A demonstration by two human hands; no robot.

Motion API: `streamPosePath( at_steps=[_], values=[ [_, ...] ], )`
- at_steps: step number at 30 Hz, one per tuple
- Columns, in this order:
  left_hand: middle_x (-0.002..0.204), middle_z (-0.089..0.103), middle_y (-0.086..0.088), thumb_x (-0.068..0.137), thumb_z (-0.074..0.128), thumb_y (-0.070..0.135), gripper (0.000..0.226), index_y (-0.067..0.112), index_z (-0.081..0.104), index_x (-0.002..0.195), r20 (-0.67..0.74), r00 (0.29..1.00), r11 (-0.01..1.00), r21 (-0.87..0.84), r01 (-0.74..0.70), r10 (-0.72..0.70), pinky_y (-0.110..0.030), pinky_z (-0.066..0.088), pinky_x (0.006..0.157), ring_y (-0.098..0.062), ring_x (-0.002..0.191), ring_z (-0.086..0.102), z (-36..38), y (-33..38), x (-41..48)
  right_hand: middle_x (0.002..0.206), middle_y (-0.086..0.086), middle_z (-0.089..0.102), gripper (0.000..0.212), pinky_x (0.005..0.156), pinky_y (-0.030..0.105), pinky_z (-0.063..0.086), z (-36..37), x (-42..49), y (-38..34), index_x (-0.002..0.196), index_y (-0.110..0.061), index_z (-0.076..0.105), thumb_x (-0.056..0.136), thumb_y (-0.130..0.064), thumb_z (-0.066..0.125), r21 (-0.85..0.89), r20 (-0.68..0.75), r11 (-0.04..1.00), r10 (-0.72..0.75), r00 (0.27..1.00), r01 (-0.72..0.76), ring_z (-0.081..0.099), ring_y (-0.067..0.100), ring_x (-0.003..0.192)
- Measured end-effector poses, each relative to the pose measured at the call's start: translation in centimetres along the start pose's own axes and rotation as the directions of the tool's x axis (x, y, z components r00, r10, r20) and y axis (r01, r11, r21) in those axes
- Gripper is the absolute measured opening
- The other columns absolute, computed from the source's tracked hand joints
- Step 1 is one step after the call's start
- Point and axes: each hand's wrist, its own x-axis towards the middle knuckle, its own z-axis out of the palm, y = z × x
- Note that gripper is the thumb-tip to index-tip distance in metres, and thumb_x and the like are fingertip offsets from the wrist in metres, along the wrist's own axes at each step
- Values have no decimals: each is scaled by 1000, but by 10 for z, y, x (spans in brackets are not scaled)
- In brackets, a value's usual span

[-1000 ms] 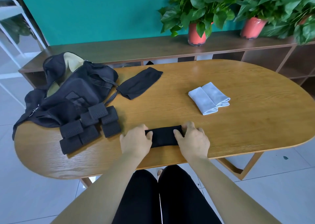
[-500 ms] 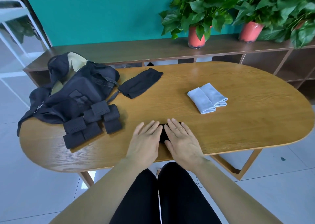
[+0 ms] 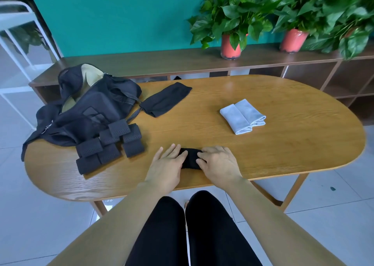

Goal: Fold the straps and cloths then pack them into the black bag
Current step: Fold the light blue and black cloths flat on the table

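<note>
Head view: a small folded black cloth (image 3: 190, 158) lies near the table's front edge, directly between the two hands. The left hand (image 3: 165, 165) rests flat with straight fingers, its fingertips on the cloth's left end. The right hand (image 3: 219, 163) has bent fingers and grips the cloth's right end between fingertips and thumb.

Just beyond the left hand sits a cluster of folded black perforated straps (image 3: 110, 144). They touch the black bag (image 3: 87, 112), which slumps open further out, showing a pale lining. Ahead of the hands, beside the bag, lies a flat black cloth (image 3: 166, 99). Ahead of the right hand and well apart from it is a folded grey cloth (image 3: 242, 116).

All of this rests on an oval wooden table (image 3: 293, 150) with visible grain. Behind the table runs a low brown shelf unit (image 3: 141, 62) bearing two leafy plants in red pots (image 3: 231, 45) against a teal wall (image 3: 121, 16). Pale floor tiles (image 3: 334, 191) surround the table, and a white metal frame (image 3: 12, 29) stands far beyond the left hand.
</note>
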Motion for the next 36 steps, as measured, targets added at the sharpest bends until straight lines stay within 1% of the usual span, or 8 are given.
streamPosePath(
  at_steps=[4, 8, 12, 17, 23, 27, 31, 36],
  values=[
    [160, 11, -2, 100, 37, 14, 52, 26, 27, 149, -81, 997, 998, 59, 14, -9, -38, 0, 117, -12, 147, 3, -6, 7, 13, 117, -3, 59, 46, 94, 31, 32, -6, -2, 12, 115, -21, 61, 92, -55, 41, -67, 44, 998, -16, 999, 19, 45, 21, 110],
    [160, 14, 0, 98, 38, 10, 55, 26, 26, 149, -115, 993, 998, 61, -13, 20, -37, 5, 114, -12, 147, 8, -6, 22, 32, 109, 2, 61, 42, 84, 31, 35, -6, 2, 24, 106, -16, 62, 93, -51, 41, -150, -43, 986, 72, 996, -77, 47, 23, 101],
    [158, 20, 5, 99, 37, 16, 51, 28, 27, 148, -111, 994, 999, 25, -20, 22, -34, 14, 109, -10, 144, 17, -1, 37, 55, 115, 3, 59, 47, 87, 33, 34, -5, 16, 37, 114, -19, 60, 96, -53, 33, -111, -61, 985, 122, 991, -129, 46, 24, 106],
    [160, 10, 3, 100, 37, 13, 56, 25, 19, 151, -53, 998, 999, -44, -28, 26, -32, 18, 112, -11, 147, 7, 7, 43, 87, 113, 4, 58, 49, 89, 34, 33, -6, 37, 52, 115, -18, 58, 99, -48, 23, -153, -67, 972, 173, 983, -181, 44, 24, 108],
    [161, -2, -3, 98, 35, 11, 62, 28, 12, 152, -2, 1000, 999, -37, -30, 30, -34, 10, 117, -15, 148, -3, 12, 45, 127, 93, 11, 61, 38, 75, 39, 37, 5, 62, 69, 79, -6, 70, 72, -43, 72, -226, -168, 943, 210, 963, -245, 46, 28, 94],
    [160, -9, -6, 96, 36, 8, 69, 35, 5, 152, 40, 999, 999, -42, -8, 9, -37, 8, 116, -17, 147, -9, 14, 44, 149, 114, 18, 61, 49, 92, 48, 30, 13, 74, 84, 95, 2, 70, 74, -41, 72, -243, -169, 940, 200, 965, -238, 48, 33, 114],
    [160, -11, -4, 95, 37, 5, 74, 35, 0, 152, 59, 998, 998, -57, -20, 23, -36, 6, 117, -16, 147, -10, 17, 38, 162, 114, 9, 59, 56, 101, 50, 26, 10, 79, 84, 117, -4, 61, 91, -50, 45, -293, -72, 913, 276, 958, -285, 48, 28, 112],
    [160, -10, -4, 98, 38, 7, 72, 28, -5, 152, 22, 999, 998, -58, 34, -33, -37, 5, 118, -17, 147, -6, 12, 13, 163, 121, 8, 54, 61, 100, 47, 27, 5, 88, 85, 127, -6, 52, 95, -53, 31, -361, -53, 885, 297, 953, -295, 47, 27, 111]
  ],
)
